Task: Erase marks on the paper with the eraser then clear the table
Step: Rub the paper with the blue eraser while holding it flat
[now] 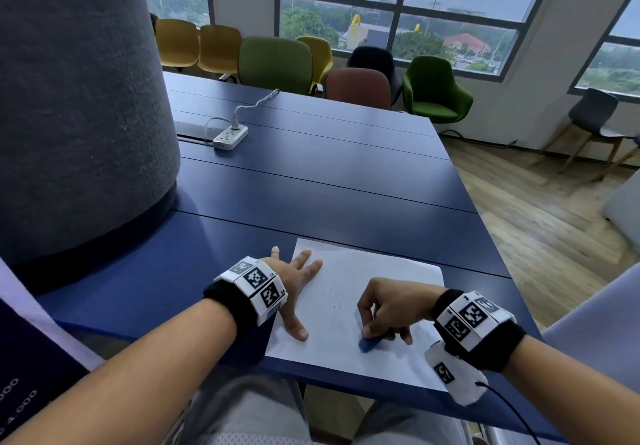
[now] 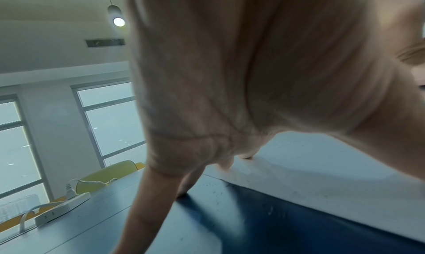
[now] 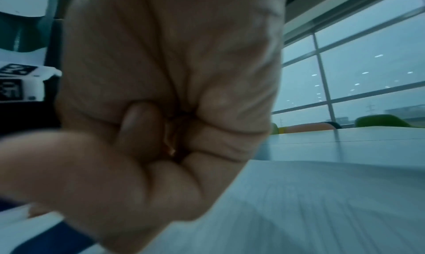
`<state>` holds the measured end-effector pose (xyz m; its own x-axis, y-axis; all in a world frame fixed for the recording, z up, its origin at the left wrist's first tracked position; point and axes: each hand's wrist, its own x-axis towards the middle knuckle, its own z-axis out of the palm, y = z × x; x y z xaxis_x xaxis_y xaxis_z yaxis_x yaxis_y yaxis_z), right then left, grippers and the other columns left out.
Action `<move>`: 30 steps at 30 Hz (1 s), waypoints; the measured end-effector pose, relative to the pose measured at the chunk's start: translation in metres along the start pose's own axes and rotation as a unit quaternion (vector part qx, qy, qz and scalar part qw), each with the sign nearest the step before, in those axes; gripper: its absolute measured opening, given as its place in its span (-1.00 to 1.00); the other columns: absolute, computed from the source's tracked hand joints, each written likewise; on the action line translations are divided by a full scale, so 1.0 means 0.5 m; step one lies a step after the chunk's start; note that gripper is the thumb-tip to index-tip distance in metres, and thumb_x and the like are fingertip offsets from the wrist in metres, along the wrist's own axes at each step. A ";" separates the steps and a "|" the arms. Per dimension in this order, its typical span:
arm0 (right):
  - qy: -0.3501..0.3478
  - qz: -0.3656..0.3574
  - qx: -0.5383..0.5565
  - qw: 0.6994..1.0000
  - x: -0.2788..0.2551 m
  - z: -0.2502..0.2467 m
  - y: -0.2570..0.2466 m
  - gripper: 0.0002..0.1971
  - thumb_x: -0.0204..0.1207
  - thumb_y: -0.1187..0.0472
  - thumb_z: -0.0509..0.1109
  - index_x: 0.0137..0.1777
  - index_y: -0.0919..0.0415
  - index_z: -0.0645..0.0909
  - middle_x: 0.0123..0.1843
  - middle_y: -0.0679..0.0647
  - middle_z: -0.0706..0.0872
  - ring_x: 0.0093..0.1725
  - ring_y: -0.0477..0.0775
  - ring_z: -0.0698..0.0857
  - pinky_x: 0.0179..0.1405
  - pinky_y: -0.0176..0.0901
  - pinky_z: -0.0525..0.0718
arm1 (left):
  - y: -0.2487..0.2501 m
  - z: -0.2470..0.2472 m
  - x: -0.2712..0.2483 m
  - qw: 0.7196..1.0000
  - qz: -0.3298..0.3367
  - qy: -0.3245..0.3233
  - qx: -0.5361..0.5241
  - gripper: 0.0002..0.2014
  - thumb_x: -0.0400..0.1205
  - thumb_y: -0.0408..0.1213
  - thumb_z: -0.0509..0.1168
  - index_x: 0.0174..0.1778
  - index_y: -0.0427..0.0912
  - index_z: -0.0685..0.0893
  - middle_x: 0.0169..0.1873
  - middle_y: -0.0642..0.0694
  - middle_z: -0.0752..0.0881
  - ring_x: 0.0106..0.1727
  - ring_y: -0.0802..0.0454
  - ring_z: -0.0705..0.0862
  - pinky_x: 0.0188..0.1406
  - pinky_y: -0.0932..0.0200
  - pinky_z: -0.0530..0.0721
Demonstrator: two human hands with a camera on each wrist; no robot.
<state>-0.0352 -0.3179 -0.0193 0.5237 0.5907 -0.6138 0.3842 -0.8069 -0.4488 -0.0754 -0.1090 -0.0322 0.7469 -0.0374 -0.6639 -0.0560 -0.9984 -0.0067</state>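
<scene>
Table (image 1: 311, 181) first: a wide blue top, hard and flat, good backing for rubbing. A power strip (image 1: 230, 135) sits well up it, far from my work.

Paper (image 1: 349, 271) lies at the near edge in front of me, one thin white sheet. I judge it light, limp and quick to slide or crease under a sideways rub, so it wants pinning close to where the rubbing happens, not lifting by a corner. My left hand (image 1: 294, 283) does that: fingers spread and flat, some fingertips and the thumb on the sheet's left margin, the rest on the table beside it.

Marks (image 1: 334, 300) are faint specks near the sheet's middle, between my two hands.

Eraser (image 1: 370, 343) is the smallest thing, a blue lump on the paper's near part. My right hand (image 1: 386, 309) is curled over it, fingertips bunched and pinching its top. It looks small, soft and grippy, so I would hold it low and press gently, lest the sheet buckle or tear.
</scene>
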 end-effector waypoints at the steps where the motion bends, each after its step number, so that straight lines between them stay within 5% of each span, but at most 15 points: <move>1: 0.022 0.001 0.010 1.000 0.002 -0.003 0.002 -0.83 0.51 0.24 0.46 -0.31 0.21 0.64 -0.47 0.08 0.62 -0.63 -0.07 0.52 -0.61 -0.22 0.61 | 0.000 0.000 0.001 1.000 0.000 -0.002 -0.001 0.36 0.32 0.29 0.55 0.65 0.18 -0.45 0.67 0.11 -0.43 0.62 -0.48 -0.40 0.60 -0.47 -0.02; 3: 0.064 -0.004 0.020 0.998 0.006 -0.006 0.005 -0.82 0.51 0.23 0.46 -0.32 0.22 0.64 -0.48 0.07 0.63 -0.62 -0.05 0.53 -0.63 -0.23 0.59 | -0.001 -0.001 0.003 1.000 0.000 -0.006 -0.002 0.37 0.31 0.30 0.55 0.65 0.18 -0.46 0.67 0.11 -0.44 0.62 -0.48 -0.41 0.60 -0.48 -0.03; 7: 0.027 -0.016 -0.001 1.000 0.001 0.002 -0.001 -0.83 0.53 0.19 0.45 -0.28 0.21 0.63 -0.42 0.11 0.65 -0.58 -0.01 0.55 -0.62 -0.25 0.58 | 0.001 -0.001 -0.001 1.000 -0.001 -0.001 0.002 0.35 0.33 0.28 0.55 0.65 0.17 -0.45 0.67 0.10 -0.43 0.62 -0.48 -0.40 0.59 -0.46 -0.03; 11: 0.098 -0.014 0.016 0.995 0.009 -0.004 0.005 -0.82 0.54 0.22 0.44 -0.29 0.22 0.60 -0.45 0.06 0.63 -0.63 -0.11 0.53 -0.64 -0.25 0.57 | 0.002 -0.003 -0.003 1.000 0.000 -0.005 0.001 0.35 0.33 0.28 0.55 0.65 0.17 -0.46 0.67 0.10 -0.43 0.62 -0.47 -0.41 0.59 -0.45 -0.05; 15: 0.001 -0.021 -0.017 1.000 0.002 0.002 0.000 -0.83 0.53 0.21 0.44 -0.29 0.18 0.61 -0.40 0.13 0.62 -0.55 -0.02 0.53 -0.59 -0.21 0.63 | 0.003 -0.003 -0.004 1.000 -0.004 -0.002 0.005 0.35 0.34 0.28 0.55 0.65 0.18 -0.46 0.67 0.11 -0.43 0.63 -0.47 -0.39 0.58 -0.46 -0.02; 19: 0.090 -0.017 0.008 0.996 0.012 -0.007 0.009 -0.80 0.52 0.21 0.44 -0.33 0.18 0.61 -0.43 0.12 0.64 -0.58 0.00 0.55 -0.63 -0.22 0.58 | 0.003 -0.004 -0.004 1.000 0.000 -0.007 -0.001 0.35 0.33 0.28 0.55 0.65 0.18 -0.46 0.67 0.10 -0.44 0.62 -0.47 -0.41 0.59 -0.47 -0.05; 22: 0.005 -0.027 -0.013 1.000 0.007 -0.003 0.010 -0.84 0.51 0.21 0.45 -0.29 0.18 0.63 -0.41 0.13 0.63 -0.50 0.04 0.55 -0.58 -0.20 0.62 | 0.002 -0.001 -0.003 1.000 -0.001 -0.001 0.002 0.35 0.33 0.29 0.55 0.65 0.18 -0.45 0.67 0.10 -0.43 0.63 -0.48 -0.40 0.59 -0.46 -0.02; 27: 0.078 -0.015 -0.009 0.997 0.018 -0.012 0.012 -0.80 0.50 0.21 0.45 -0.35 0.16 0.60 -0.46 0.07 0.63 -0.57 -0.02 0.55 -0.64 -0.23 0.58 | 0.003 -0.002 -0.005 1.000 0.001 0.004 0.005 0.35 0.32 0.30 0.55 0.66 0.18 -0.43 0.68 0.11 -0.41 0.63 -0.48 -0.37 0.59 -0.42 0.00; 30: 0.003 -0.022 -0.035 0.999 0.013 -0.009 0.011 -0.81 0.52 0.21 0.44 -0.32 0.16 0.61 -0.42 0.10 0.64 -0.52 0.03 0.56 -0.60 -0.21 0.60 | 0.000 0.000 -0.002 1.000 0.001 0.003 0.002 0.35 0.32 0.29 0.55 0.66 0.18 -0.44 0.68 0.10 -0.42 0.63 -0.48 -0.38 0.60 -0.46 -0.01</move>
<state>-0.0261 -0.3186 -0.0231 0.5088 0.6260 -0.5910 0.4593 -0.7780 -0.4287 -0.0762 -0.1092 -0.0312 0.7510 -0.0404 -0.6590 -0.0607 -0.9981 -0.0080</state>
